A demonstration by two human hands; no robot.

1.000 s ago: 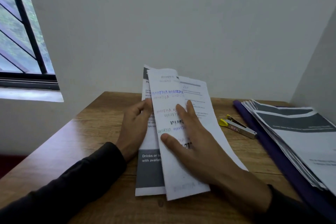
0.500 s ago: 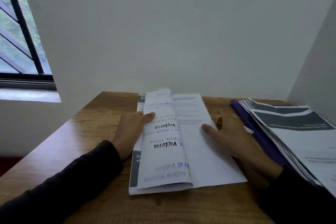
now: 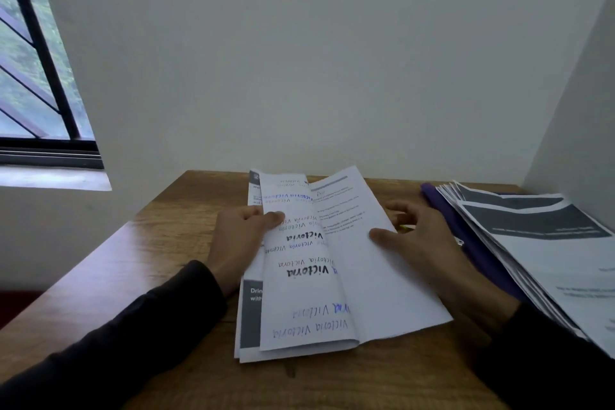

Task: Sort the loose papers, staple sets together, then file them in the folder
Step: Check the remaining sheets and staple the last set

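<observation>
On the wooden desk [image 3: 149, 276], the left hand [image 3: 238, 243] pinches a folded-over handwritten sheet [image 3: 306, 276] atop the papers [image 3: 382, 276]; the right hand [image 3: 422, 243] hovers, fingers spread, beside the purple folder [image 3: 466, 236] under a stack [image 3: 549, 243]

We cannot read the small print on the right-hand sheet [image 3: 352, 210] — it is too fine and blurred. The right hand [image 3: 429, 243] covers nearly all of the stapler [image 3: 407, 228]; we see only a yellow sliver of it. The purple folder [image 3: 466, 236] lies mostly under the paper stack [image 3: 539, 243], which the right edge cuts off. Both dark sleeves [image 3: 116, 343] run out of view at the bottom.
</observation>
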